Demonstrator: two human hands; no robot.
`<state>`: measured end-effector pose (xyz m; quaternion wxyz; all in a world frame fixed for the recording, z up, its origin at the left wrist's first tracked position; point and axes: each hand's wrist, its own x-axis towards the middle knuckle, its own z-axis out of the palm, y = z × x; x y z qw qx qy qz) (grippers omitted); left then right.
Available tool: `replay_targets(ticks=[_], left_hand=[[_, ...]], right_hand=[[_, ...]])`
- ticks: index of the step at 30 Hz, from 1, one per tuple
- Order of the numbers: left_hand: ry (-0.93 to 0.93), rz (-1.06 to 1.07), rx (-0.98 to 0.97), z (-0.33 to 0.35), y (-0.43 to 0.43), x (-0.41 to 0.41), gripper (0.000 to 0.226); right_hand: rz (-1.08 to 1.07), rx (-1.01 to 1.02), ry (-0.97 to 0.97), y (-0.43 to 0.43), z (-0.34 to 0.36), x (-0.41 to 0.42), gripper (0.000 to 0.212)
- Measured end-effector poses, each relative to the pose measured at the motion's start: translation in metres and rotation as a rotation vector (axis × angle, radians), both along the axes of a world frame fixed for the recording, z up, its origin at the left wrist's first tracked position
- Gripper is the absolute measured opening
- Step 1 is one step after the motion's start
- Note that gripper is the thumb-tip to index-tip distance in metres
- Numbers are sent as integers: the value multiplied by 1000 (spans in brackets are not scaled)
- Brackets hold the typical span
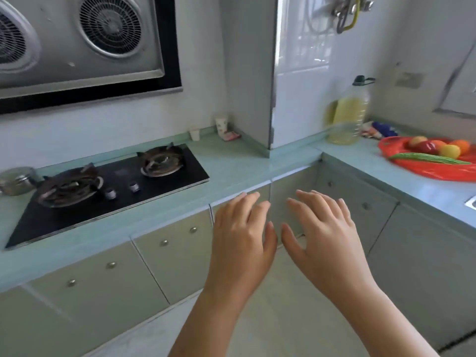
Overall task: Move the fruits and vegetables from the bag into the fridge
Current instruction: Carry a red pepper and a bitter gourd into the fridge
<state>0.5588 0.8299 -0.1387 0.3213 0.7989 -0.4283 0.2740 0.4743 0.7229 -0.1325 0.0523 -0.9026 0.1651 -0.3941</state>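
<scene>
A red plastic bag [432, 171] lies open on the pale green counter at the far right. On it rest a long green cucumber [427, 158], a yellow fruit [449, 151], an orange [463, 146], a red fruit [426, 146] and a peach-coloured one [417, 140]. My left hand [240, 233] and my right hand [324, 233] hover side by side in the middle of the view, in front of the cabinet corner, fingers spread and holding nothing. Both are well left of and below the bag. No fridge is visible.
A two-burner gas hob [113, 191] sits in the counter [244, 166] at left, under a range hood [82, 42]. A steel pot [18, 180] stands at the far left. A big oil bottle [347, 117] stands in the corner beside the bag. Cabinet doors [164, 256] line the front.
</scene>
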Motion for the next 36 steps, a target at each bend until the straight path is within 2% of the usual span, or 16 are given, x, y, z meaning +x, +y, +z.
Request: replay_targets(ticks=[10,16,21,28,36], left_hand=[[48,-377,44,-4,-122,72,36],[155,-567,62,-15,-200,66,38],[279,-720,52,-22,-290,55,40],[273,-788,108,-13,-428,39,43],[389,-808,148,-22,-534,54,40]], right_hand=[[-378,53,-18,-84,0,36,41],[-567,56,20,-149,-10,18,41],[-667,62,-21,-232,-16,-6,42],[-758,-61,14,-359,-17,-29,37],[-736,-35,54,-469,-23,-17,36]])
